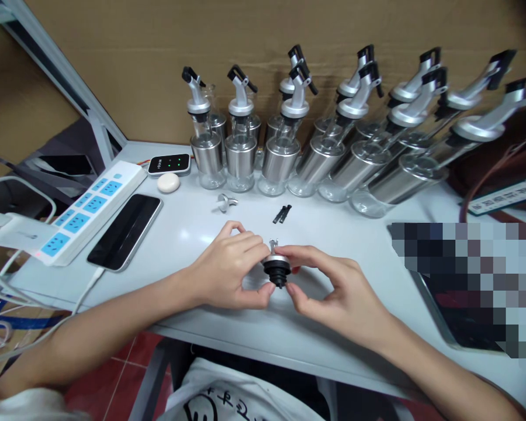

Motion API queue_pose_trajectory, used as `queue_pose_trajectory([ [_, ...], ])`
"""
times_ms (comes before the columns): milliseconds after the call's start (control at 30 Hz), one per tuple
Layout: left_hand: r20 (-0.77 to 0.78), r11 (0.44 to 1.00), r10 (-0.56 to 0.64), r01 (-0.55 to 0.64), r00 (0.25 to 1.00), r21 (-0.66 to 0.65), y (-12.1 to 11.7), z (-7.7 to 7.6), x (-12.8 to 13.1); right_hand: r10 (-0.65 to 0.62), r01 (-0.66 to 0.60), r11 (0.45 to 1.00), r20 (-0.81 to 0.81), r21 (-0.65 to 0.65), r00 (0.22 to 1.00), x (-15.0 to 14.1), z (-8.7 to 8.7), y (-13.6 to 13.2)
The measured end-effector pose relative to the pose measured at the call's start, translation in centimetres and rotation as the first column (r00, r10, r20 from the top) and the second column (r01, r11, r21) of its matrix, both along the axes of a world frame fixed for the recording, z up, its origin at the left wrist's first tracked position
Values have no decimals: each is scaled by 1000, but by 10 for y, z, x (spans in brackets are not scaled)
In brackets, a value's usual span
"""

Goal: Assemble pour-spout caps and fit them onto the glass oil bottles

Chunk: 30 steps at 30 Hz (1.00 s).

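Observation:
Between my two hands, just above the table (333, 234), is a pour spout (277, 269) with a silver collar and a ribbed black stopper pointing down toward me. My left hand (236, 269) pinches it from the left, thumb at the stopper's lower end and fingers by the collar. My right hand (337, 286) grips it from the right in the same way, index finger on the collar and thumb near the stopper. Beyond my hands lie small black plastic pieces (282, 214). A loose silver spout part (225, 202) rests to their left.
Glass-and-steel oil bottles (283, 166) with silver spouts stand in rows along the cardboard back (158, 70). On the left are a power strip (92, 204), a phone (126, 231), a white round object (169, 183) and a small black device (169, 164). A dark tablet-like device (447, 310) lies right.

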<state>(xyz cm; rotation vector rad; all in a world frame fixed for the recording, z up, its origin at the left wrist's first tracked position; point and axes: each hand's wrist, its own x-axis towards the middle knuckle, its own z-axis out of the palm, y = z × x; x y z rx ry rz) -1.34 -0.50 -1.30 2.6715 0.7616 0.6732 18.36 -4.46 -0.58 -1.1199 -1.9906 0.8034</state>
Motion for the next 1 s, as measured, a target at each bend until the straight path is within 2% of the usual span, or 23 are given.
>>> queue_pose_trajectory([
  [400, 20, 999, 21, -22, 1000, 48, -1, -3, 0, 42, -42, 999, 17, -5, 999, 1, 0, 0],
  [1000, 9, 998, 10, -10, 1000, 55, -3, -4, 2, -29, 21, 996, 98, 88, 995, -1, -4, -4],
])
